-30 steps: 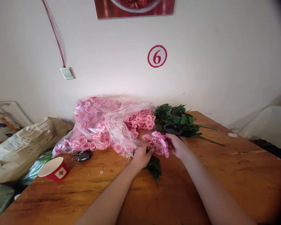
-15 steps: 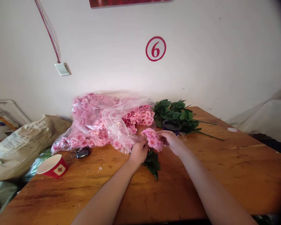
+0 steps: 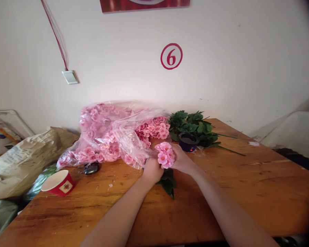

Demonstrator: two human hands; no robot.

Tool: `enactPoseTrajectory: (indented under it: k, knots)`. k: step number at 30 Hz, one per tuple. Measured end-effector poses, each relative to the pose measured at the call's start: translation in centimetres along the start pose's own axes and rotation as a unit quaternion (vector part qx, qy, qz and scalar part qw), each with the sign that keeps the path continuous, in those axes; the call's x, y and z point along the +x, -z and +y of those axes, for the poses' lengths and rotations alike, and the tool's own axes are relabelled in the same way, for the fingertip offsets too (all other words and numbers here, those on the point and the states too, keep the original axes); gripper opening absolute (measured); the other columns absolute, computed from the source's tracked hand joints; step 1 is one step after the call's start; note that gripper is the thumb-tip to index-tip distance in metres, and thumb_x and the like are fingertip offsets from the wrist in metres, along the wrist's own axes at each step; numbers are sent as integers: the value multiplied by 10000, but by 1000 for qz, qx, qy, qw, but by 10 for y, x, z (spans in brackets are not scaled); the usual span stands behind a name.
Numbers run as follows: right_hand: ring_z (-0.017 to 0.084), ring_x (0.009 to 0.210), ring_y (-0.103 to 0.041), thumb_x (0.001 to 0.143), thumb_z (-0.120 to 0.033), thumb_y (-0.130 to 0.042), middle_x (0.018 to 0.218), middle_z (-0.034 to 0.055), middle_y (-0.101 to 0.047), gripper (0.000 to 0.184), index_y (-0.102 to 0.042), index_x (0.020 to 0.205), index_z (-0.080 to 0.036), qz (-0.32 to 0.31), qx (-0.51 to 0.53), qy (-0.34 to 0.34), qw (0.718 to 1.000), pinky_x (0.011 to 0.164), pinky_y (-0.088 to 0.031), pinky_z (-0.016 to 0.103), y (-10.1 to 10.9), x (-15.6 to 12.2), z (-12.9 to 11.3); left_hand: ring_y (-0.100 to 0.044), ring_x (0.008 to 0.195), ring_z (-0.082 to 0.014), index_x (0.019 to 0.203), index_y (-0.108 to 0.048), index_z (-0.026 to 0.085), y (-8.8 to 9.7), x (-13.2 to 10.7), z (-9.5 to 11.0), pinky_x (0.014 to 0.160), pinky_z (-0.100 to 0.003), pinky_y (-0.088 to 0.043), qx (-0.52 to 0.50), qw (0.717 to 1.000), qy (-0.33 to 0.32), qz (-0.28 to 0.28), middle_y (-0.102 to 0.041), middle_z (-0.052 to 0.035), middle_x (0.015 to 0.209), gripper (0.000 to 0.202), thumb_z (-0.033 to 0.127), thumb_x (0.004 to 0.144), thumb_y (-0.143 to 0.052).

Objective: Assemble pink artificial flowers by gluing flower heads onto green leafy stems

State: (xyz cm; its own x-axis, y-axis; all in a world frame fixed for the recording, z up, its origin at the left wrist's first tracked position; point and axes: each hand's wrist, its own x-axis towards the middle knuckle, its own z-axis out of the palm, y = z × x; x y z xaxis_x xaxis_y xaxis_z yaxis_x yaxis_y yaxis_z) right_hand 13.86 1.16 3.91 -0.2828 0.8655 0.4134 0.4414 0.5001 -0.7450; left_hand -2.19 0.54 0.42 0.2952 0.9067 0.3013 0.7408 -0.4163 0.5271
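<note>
Bare wooden table (image 3: 247,185) lies open right of the right hand (image 3: 181,159) and along the front edge, while the plastic bag of pink flowers (image 3: 110,133) blocks just behind the left hand (image 3: 151,170), the dark pot (image 3: 188,141) and green leaf stems (image 3: 193,125) crowd the back, and a red paper cup (image 3: 58,182) sits far left.

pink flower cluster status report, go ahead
Left hand and right hand both closed on pink flower cluster. Green leaves hang beneath, over the table. Dark pot close behind right hand.
</note>
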Motion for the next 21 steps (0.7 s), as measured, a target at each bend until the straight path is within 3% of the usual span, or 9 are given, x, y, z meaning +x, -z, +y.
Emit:
enactPoseTrajectory:
  k: [7, 11, 14, 18, 21]
  knots:
    - [232, 1207, -517, 667, -283, -759, 1356, 81, -508, 824, -365, 1391, -264, 46, 60, 58, 995, 1022, -407, 359, -8, -12, -4, -656, 930, -244, 877, -715, 165, 1, -1, 0, 822, -322, -466, 33, 999, -29, -4, -723, -113, 957, 275, 83, 759, -480]
    - [234, 1206, -507, 734, -244, -694, 1309, 56, -549, 608, -504, 1308, -307, 11, -22, 110, 994, 1051, -372, 385, 2, -12, -10, -657, 892, -220, 844, -708, 177, 6, 0, 0, 809, -298, -464, 7, 999, -34, -9, -723, -92, 918, 249, 113, 795, -472]
    - [223, 1115, -559, 768, -238, -663, 1202, 60, -603, 429, -614, 1190, -298, -18, -50, 141, 989, 994, -420, 366, 15, -10, -10, -648, 849, -197, 850, -696, 195, 7, 2, -2, 786, -276, -456, -9, 1000, -13, -16, -717, -60, 886, 232, 178, 850, -464]
    - [216, 1031, -603, 775, -265, -662, 1102, 68, -640, 253, -712, 1023, -260, -6, -70, 124, 990, 921, -465, 332, 24, -7, 1, -621, 753, -160, 854, -683, 209, 6, 3, -5, 697, -234, -432, -37, 999, -11, -18, -698, -24, 811, 238, 267, 899, -457]
    - [206, 957, -635, 784, -203, -614, 1031, 61, -681, 187, -749, 906, -246, 26, -74, 90, 993, 888, -482, 332, 21, -3, 9, -596, 689, -145, 811, -670, 195, 6, 2, -5, 641, -223, -404, -43, 999, -3, -13, -672, -18, 743, 284, 326, 921, -443]
